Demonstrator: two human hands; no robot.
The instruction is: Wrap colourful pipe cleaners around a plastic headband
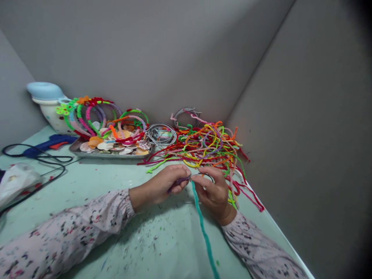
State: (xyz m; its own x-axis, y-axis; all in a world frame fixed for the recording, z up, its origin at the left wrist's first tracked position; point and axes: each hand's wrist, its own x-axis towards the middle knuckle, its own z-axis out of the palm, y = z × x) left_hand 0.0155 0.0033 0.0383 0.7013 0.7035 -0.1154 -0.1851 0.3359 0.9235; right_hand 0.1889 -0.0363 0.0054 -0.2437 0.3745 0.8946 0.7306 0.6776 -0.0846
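Note:
My left hand point(171, 180) is closed around a purple fuzzy stem point(180, 180) that wraps part of a thin hoop. Close on its right, my right hand point(212, 190) pinches at the hoop's bare, dark wire point(208, 176), beside the end of the purple part. A teal fuzzy stem point(205, 232) hangs from between the two hands down toward the bottom edge of the view. Its upper end meets the fingertips, and the exact contact there is too small to make out.
Behind my hands lies a tangled pile of coloured fuzzy stems point(203, 145). A metal tray point(116, 155) of shells and wrapped hoops stands left of it, near grey wire coils point(161, 134). Farther left are a blue glue gun point(43, 146) with its black cable, a lidded cup point(52, 112) and a white bag point(20, 180).

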